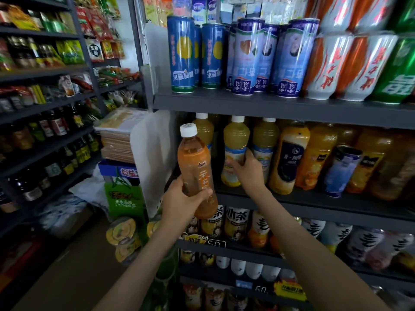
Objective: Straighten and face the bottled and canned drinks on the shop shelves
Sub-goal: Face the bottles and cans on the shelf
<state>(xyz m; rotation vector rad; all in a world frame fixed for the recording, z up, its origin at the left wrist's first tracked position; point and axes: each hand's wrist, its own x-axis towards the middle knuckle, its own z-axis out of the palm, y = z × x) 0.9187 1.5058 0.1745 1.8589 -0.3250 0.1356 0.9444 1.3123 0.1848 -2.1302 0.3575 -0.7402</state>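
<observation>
My left hand (179, 199) grips the tea bottle (195, 167) left of the yellow bottle (236, 140), which my right hand (248, 172) clasps. Turned carelessly, I judge, it could topple the neighbouring bottle (265, 140) to its right.

Bare, seemingly slender forearms (143, 254) end in left hand (179, 199) and right hand (249, 170).

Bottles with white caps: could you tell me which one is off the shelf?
The amber tea bottle held in the left hand; the pale yellow ones stand on the shelf.
</observation>
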